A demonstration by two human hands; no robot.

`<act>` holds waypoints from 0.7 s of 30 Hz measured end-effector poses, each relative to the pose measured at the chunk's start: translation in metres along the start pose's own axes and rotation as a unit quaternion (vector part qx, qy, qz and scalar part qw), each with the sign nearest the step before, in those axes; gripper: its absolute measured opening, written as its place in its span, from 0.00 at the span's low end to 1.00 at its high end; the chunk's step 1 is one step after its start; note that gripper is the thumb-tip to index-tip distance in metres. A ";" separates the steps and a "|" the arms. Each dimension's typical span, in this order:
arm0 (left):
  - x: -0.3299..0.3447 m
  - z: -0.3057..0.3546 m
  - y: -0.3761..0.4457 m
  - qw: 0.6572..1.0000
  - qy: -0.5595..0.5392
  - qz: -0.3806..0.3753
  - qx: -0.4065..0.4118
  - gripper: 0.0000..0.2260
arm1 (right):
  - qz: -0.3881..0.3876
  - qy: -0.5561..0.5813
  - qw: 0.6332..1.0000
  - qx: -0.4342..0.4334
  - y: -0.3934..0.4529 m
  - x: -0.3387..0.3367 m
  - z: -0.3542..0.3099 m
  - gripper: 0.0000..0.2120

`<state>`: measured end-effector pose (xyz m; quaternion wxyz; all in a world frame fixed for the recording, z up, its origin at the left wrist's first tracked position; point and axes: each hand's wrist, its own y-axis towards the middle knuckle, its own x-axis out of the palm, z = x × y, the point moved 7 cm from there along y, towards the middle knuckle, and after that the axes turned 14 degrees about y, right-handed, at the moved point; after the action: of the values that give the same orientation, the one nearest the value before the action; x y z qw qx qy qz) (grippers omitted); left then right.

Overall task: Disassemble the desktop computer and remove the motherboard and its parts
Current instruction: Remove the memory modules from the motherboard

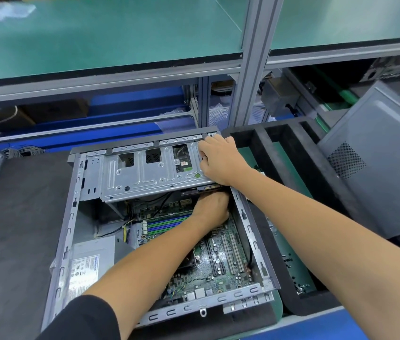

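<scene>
Open computer case (76, 217) lying on its side on dark mat (17, 229); power supply (88, 263) in its near-left corner. Motherboard (221, 263) seated on the case floor. Left hand (212, 208) reaching under the drive cage (145, 173), fingers hidden, grip impossible to tell. Right hand (221, 159) curled over the cage's right end, gripping it. Black foam tray (280, 153) beside, grey side panel (378, 155) farthest right.
</scene>
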<state>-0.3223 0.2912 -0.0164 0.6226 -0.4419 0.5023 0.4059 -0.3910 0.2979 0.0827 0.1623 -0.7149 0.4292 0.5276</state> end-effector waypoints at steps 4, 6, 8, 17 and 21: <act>-0.001 0.000 0.000 1.000 0.002 0.011 0.012 0.08 | -0.003 0.001 1.000 0.001 0.000 0.000 -0.001 0.03; -0.002 0.001 0.000 1.000 0.007 0.014 0.009 0.09 | -0.004 0.001 1.000 0.001 0.000 0.000 -0.001 0.03; -0.002 0.002 0.000 1.000 0.010 0.015 0.001 0.10 | -0.005 0.004 1.000 0.003 0.000 -0.001 -0.001 0.04; 0.000 0.005 0.001 1.000 0.022 -0.008 0.000 0.07 | -0.003 -0.005 1.000 0.001 -0.001 0.000 -0.002 0.04; 0.002 0.003 0.001 1.000 0.008 -0.001 0.007 0.08 | 0.001 -0.011 1.000 -0.002 0.000 -0.001 -0.002 0.03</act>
<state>-0.3219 0.2946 -0.0178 0.6218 -0.4413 0.5098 0.3983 -0.3896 0.2969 0.0842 0.1651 -0.7087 0.4271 0.5367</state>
